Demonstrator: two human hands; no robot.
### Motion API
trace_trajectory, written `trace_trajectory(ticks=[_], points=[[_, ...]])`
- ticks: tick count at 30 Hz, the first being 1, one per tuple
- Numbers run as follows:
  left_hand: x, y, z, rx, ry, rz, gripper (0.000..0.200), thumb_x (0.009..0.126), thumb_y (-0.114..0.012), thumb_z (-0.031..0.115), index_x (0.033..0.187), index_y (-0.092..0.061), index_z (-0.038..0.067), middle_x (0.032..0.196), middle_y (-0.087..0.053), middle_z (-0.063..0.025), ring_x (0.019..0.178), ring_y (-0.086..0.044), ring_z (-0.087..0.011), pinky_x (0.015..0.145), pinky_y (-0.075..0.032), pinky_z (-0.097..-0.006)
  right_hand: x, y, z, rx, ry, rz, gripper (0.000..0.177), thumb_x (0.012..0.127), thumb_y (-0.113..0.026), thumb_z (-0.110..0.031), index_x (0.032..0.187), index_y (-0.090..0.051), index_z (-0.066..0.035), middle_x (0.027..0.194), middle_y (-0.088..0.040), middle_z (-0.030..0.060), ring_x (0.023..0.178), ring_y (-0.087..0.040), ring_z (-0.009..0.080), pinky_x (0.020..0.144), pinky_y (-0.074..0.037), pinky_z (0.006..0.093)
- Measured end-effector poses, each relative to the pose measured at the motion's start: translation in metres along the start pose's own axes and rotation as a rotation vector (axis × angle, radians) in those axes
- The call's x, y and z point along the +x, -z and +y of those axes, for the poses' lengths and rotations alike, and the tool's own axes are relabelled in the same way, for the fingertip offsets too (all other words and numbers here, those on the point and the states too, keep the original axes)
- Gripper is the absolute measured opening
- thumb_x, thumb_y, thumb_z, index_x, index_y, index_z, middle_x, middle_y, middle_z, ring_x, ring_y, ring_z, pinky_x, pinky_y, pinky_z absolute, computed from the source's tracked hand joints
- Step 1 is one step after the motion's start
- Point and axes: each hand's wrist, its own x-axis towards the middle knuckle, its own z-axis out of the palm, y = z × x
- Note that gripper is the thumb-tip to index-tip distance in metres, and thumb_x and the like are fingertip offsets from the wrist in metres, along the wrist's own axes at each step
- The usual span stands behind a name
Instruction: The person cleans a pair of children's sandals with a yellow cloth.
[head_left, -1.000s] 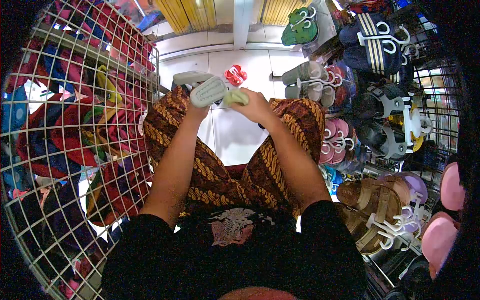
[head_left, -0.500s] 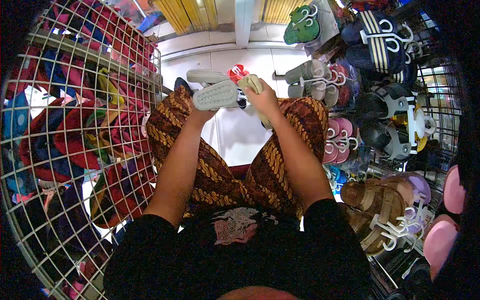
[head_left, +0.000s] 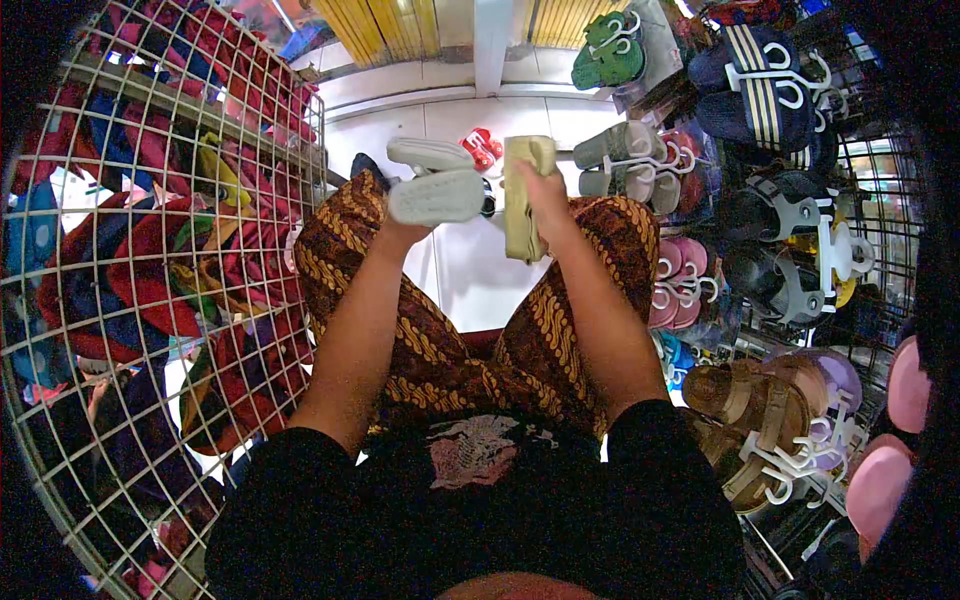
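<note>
My left hand is closed on a pair of pale grey sandals, the lower one hiding most of its fingers. The two sandals lie one beyond the other, toe to heel sideways, over the white floor. In my right hand is a beige pair of sandals, held upright lengthwise with the fingers wrapped round it. A small gap separates the two pairs. Beyond them, between the two pairs, a small red-and-white thing lies on the floor; what it is I cannot make out.
On my left stands a wire-grid rack with colourful items behind it. Sandals hang on white hangers at my right: green, navy striped, pink and brown. My knees in patterned trousers flank the floor.
My right hand has turned the beige sandals lengthwise and moved them slightly right, away from the red thing. The grey sandals in my left hand have tilted and shifted slightly right.
</note>
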Motion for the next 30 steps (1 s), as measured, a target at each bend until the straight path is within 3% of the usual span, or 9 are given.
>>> trace_trajectory(ticks=[2,7,10,13,17,22,24,27,30], points=[[0.005,-0.019,-0.003,0.503,-0.086,0.042,0.028,0.097,-0.05,0.026,0.117,-0.055,0.007,0.106,-0.063,-0.0064,0.101,-0.063,-0.0173,0.087,-0.055,-0.0343,0.007,0.007,0.0,0.126,-0.026,0.04,0.029,0.088,-0.066,-0.023,0.106,-0.064,0.0,0.086,-0.07,0.0126,0.066,-0.067,0.0198,0.058,-0.054,0.0324],[0.008,-0.038,-0.018,0.458,-0.204,0.072,0.021,0.101,-0.04,0.021,0.11,-0.055,0.009,0.085,-0.05,0.0007,0.077,-0.051,-0.011,0.076,-0.051,-0.0285,-0.007,0.004,-0.006,-0.068,-0.005,0.054,0.026,0.089,-0.064,-0.022,0.108,-0.066,-0.004,0.087,-0.069,0.0069,0.068,-0.065,0.015,0.059,-0.052,0.0306],[0.003,-0.061,-0.003,0.408,-0.174,0.004,0.026,0.095,-0.052,0.014,0.12,-0.054,0.005,0.102,-0.06,-0.0031,0.091,-0.059,-0.013,0.082,-0.051,-0.0301,-0.007,-0.001,-0.003,-0.365,0.265,-0.018,0.037,0.085,-0.069,-0.018,0.12,-0.064,-0.009,0.102,-0.07,0.0133,0.092,-0.067,0.0229,0.083,-0.052,0.0336],[-0.01,-0.08,0.002,1.369,-0.393,0.024,0.046,0.088,-0.064,0.008,0.131,-0.051,0.005,0.117,-0.062,-0.0067,0.103,-0.06,-0.0163,0.088,-0.05,-0.0321,-0.004,-0.007,0.001,-0.363,0.452,-0.103,0.039,0.086,-0.069,-0.016,0.123,-0.061,-0.008,0.105,-0.069,0.0113,0.095,-0.065,0.0215,0.084,-0.051,0.0324],[-0.005,-0.045,-0.011,0.686,0.069,0.001,0.047,0.095,-0.057,0.016,0.14,-0.043,0.007,0.12,-0.061,-0.0082,0.105,-0.06,-0.016,0.092,-0.049,-0.0306,-0.017,-0.01,-0.017,-0.439,0.344,-0.153,0.044,0.085,-0.072,-0.014,0.125,-0.057,-0.004,0.104,-0.067,0.0076,0.093,-0.061,0.0143,0.081,-0.05,0.0288],[-0.014,-0.056,0.006,0.423,0.14,-0.113,0.05,0.098,-0.052,0.02,0.143,-0.035,0.007,0.122,-0.058,-0.0074,0.106,-0.059,-0.0162,0.092,-0.049,-0.03,-0.022,-0.004,-0.017,-0.426,0.376,-0.306,0.048,0.083,-0.07,-0.019,0.127,-0.058,-0.006,0.105,-0.068,0.0121,0.094,-0.065,0.0195,0.083,-0.052,0.0321],[-0.018,-0.073,-0.007,0.908,-0.189,0.093,0.052,0.096,-0.057,0.019,0.141,-0.036,0.005,0.121,-0.057,-0.0069,0.106,-0.058,-0.0171,0.093,-0.048,-0.0313,-0.014,-0.002,-0.005,-0.43,0.356,-0.336,0.048,0.082,-0.071,-0.018,0.126,-0.059,-0.007,0.106,-0.068,0.0111,0.093,-0.065,0.0201,0.083,-0.052,0.0327],[-0.021,-0.083,-0.004,1.344,-0.503,-0.009,0.065,0.089,-0.068,0.016,0.142,-0.032,0.005,0.124,-0.055,-0.0087,0.11,-0.055,-0.0172,0.095,-0.047,-0.0322,-0.036,-0.011,-0.049,-0.392,0.017,-0.336,0.047,0.082,-0.072,-0.02,0.125,-0.059,-0.005,0.105,-0.068,0.0112,0.094,-0.064,0.0191,0.083,-0.052,0.0324],[-0.014,-0.075,0.011,0.831,0.023,0.036,0.083,0.078,-0.078,0.012,0.143,-0.027,0.005,0.13,-0.05,-0.0108,0.113,-0.054,-0.0178,0.095,-0.047,-0.0338,-0.025,-0.008,-0.027,-0.351,0.127,-0.324,0.043,0.085,-0.07,-0.021,0.122,-0.059,-0.003,0.102,-0.068,0.0101,0.09,-0.063,0.0175,0.081,-0.051,0.0316]])
